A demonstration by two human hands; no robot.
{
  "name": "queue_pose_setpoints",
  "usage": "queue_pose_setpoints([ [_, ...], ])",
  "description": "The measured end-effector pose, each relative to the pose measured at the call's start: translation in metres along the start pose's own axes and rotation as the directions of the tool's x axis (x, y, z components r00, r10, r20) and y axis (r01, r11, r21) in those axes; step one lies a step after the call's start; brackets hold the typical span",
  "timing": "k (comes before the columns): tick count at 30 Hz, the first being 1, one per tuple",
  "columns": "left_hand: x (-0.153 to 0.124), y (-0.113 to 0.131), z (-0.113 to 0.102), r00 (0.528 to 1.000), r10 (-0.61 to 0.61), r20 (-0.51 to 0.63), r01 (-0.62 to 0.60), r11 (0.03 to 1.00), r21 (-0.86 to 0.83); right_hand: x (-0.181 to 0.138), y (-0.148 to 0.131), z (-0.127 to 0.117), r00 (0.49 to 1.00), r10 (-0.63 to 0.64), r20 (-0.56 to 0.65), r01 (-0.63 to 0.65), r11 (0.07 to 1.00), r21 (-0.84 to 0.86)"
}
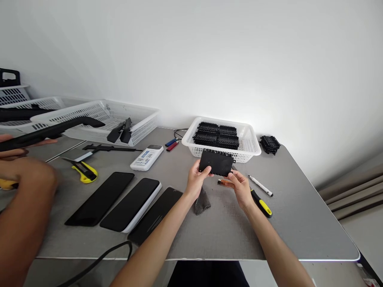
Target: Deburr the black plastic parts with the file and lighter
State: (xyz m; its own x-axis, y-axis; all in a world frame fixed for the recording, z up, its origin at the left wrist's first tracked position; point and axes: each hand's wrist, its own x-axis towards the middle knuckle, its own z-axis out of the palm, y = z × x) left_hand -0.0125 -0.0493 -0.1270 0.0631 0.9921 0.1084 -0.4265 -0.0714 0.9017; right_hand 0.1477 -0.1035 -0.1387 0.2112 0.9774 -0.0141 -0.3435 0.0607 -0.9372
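Observation:
A flat black plastic part with toothed edges (216, 162) is held up just in front of the white basket, its smooth face toward me. My left hand (197, 177) grips its left end, thumb on the face. At the lower right corner, my right hand (240, 187) pinches it between thumb and fingers. An orange lighter-like object (226, 183) shows beside the right fingers; whether they touch it I cannot tell. Below lies a crumpled dark grey cloth (202, 202). A yellow-and-black handled tool (263, 207) is partly hidden by my right hand.
The white basket (254, 148) holds several similar black parts; more black parts (270, 144) lie to its right. A marker (261, 185) rests at right. Phones (100, 199), a yellow cutter (86, 173) and a caliper (110, 148) lie left. Another person's arm (26, 199) reaches in there.

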Motion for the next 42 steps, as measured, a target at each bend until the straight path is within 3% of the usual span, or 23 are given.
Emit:
queue_pose_setpoints([
  [6, 0.004, 0.001, -0.003, 0.997, -0.048, -0.052, 0.043, 0.995, -0.088, 0.001, -0.004, 0.0, 0.996, -0.014, -0.086, 0.021, 0.997, 0.08],
  [14, 0.004, 0.005, -0.003, 0.991, -0.134, -0.028, 0.128, 0.979, -0.161, -0.003, -0.004, 0.002, 0.99, 0.087, 0.108, -0.097, 0.992, 0.086],
  [24, -0.006, 0.0, 0.003, 0.972, -0.161, 0.172, 0.175, 0.982, -0.069, -0.006, 0.002, 0.008, 0.996, 0.03, 0.082, -0.034, 0.998, 0.056],
  [28, -0.007, 0.001, 0.003, 0.975, -0.144, 0.168, 0.152, 0.988, -0.033, -0.006, 0.001, 0.006, 0.998, -0.061, 0.029, 0.064, 0.988, -0.144],
  [31, -0.006, 0.003, 0.003, 0.98, -0.144, 0.137, 0.147, 0.989, -0.018, -0.008, -0.001, 0.006, 0.993, -0.105, 0.06, 0.116, 0.962, -0.249],
  [38, -0.005, 0.006, 0.002, 0.979, -0.156, 0.131, 0.158, 0.987, -0.009, -0.008, 0.0, 0.008, 0.993, -0.09, 0.075, 0.102, 0.978, -0.181],
  [42, -0.005, 0.004, 0.001, 0.992, -0.046, 0.116, 0.036, 0.996, 0.087, -0.005, 0.004, 0.005, 0.991, -0.136, -0.015, 0.13, 0.968, -0.214],
])
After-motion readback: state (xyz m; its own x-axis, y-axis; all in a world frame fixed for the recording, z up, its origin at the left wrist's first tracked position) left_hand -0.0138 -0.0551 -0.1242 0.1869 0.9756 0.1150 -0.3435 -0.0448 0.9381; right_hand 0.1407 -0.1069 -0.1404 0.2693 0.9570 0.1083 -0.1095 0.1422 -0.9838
